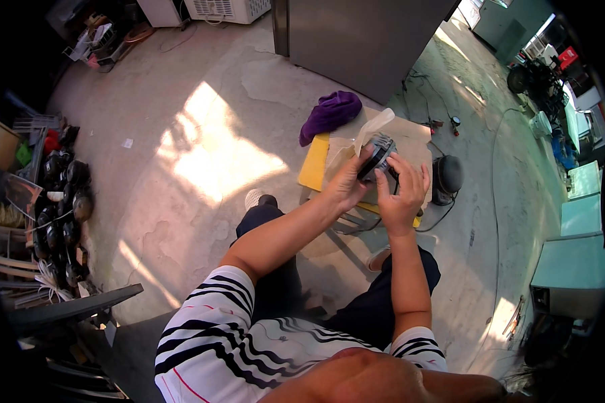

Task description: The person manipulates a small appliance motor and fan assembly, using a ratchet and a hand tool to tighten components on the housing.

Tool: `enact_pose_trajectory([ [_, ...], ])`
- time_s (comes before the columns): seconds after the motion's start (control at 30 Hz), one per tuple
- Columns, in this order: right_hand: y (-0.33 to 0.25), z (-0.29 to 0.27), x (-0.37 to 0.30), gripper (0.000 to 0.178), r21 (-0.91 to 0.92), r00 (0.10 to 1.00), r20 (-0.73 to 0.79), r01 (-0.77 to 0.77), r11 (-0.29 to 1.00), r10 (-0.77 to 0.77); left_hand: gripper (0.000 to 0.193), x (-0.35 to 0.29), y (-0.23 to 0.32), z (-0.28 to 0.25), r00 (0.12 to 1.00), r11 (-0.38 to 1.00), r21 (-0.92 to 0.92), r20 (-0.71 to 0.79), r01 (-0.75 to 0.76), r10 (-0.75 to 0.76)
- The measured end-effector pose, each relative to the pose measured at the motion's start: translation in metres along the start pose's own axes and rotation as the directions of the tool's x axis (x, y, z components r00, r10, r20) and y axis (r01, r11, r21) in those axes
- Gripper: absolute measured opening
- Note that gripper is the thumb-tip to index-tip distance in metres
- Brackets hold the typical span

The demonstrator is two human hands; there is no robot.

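A concrete floor (pixel 249 101) is crossed by patches of sunlight, and a large grey cabinet (pixel 363 43) is stood at its far side. Nearer, a sheet of cardboard (pixel 417 134) is laid over a yellow board (pixel 314 164), with a purple cloth (pixel 331 115) bunched at the far left corner. A black rounded device (pixel 448 176) is set just to the right. Above the cardboard, a dark-and-silver part (pixel 381 146) is gripped by the left hand (pixel 346 185) and pinched by the fingertips of the right hand (pixel 402 201). Beside it, a pale strip (pixel 378 125) is seen.
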State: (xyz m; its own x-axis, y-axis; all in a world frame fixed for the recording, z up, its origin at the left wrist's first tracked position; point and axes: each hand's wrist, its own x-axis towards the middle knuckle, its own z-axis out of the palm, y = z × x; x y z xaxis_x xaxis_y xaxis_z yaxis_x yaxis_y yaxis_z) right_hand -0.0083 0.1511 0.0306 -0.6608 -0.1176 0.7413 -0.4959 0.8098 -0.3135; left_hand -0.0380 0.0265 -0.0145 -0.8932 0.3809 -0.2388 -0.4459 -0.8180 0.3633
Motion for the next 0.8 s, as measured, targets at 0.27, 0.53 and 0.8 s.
enact_pose_trajectory([
  [0.27,-0.002,0.002,0.0,0.017,0.022,0.999,-0.027,-0.02,1.0,0.021,0.051,-0.001,0.0,0.004,1.0,1.0,-0.003,-0.01,-0.01,0.01],
  [0.53,0.001,-0.001,-0.001,0.017,-0.016,1.0,-0.005,0.007,1.0,-0.007,0.054,0.001,-0.002,0.0,1.0,1.0,-0.023,0.02,-0.009,0.01],
  [0.8,0.002,-0.003,0.002,0.019,-0.062,0.995,0.008,0.095,0.994,-0.095,0.05,0.002,-0.002,0.001,1.0,0.996,-0.092,0.013,0.022,-0.02],
])
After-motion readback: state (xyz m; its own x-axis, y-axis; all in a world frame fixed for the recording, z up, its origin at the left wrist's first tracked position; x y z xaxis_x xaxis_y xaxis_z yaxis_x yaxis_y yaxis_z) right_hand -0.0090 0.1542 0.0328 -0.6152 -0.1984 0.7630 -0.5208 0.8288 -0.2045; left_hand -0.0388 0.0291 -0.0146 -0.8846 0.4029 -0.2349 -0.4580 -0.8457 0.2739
